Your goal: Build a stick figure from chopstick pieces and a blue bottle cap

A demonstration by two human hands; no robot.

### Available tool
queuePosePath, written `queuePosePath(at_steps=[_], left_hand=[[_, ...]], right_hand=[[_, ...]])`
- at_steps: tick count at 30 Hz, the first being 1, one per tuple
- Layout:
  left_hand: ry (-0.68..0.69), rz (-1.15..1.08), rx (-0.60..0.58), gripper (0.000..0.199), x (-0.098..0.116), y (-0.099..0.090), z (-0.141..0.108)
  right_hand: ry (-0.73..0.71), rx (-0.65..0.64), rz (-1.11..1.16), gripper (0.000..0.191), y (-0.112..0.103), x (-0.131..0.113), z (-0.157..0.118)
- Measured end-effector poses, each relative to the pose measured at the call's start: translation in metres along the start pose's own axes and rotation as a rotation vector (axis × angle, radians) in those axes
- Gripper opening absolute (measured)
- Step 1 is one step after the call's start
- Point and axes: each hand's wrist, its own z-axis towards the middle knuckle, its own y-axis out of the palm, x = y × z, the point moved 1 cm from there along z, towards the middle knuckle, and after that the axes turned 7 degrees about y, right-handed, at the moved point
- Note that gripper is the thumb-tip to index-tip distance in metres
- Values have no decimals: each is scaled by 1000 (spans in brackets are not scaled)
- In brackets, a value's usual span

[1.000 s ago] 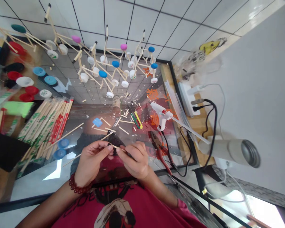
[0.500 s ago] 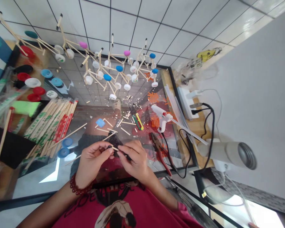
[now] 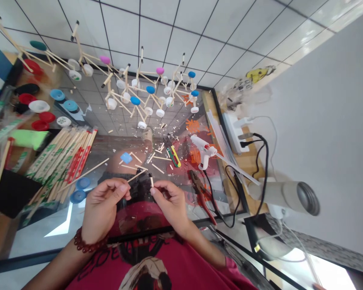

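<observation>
One black-tipped stick (image 3: 151,181) is poking up from the right hand (image 3: 171,205), fingers clamping its lower end, over the surface (image 3: 117,143) | left hand (image 3: 103,205) is hovering apart from it, thumb and forefinger meeting near a loose stick (image 3: 136,175) | glue gun (image 3: 203,148) is lying off to the right, pliers (image 3: 202,197) resting nearby

Not one word is reading clearly. Orange Chinese characters (image 3: 192,125) are showing at the right side of the glass desk (image 3: 115,141), too blurred to make out. Green print is running along the white chopstick sleeves (image 3: 55,153), equally illegible. Black lettering (image 3: 110,254) is crossing the crimson shirt (image 3: 187,270), distorted; dark letters (image 3: 244,83) are marking a crumpled plastic bag (image 3: 234,96), also unreadable.
</observation>
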Motion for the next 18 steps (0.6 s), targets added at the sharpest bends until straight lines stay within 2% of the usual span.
queuePosePath(at_steps=[3,6,11,15,18], left_hand=[[-55,99,-99,26,-9,-6,-2],[-153,140,-153,30,-20,-7,-5],[-260,37,-133,45,-22,5,-8],[-306,-3,-116,41,-14,13,-8],[-339,-98,-119,41,-10,14,-7]], right_hand=[[-7,18,19,19,3,-1,0],[48,-41,87,20,6,-3,-2],[124,-189,269,28,16,-5,-5],[109,-202,243,31,20,-7,-5],[51,-177,158,30,14,-10,-6]])
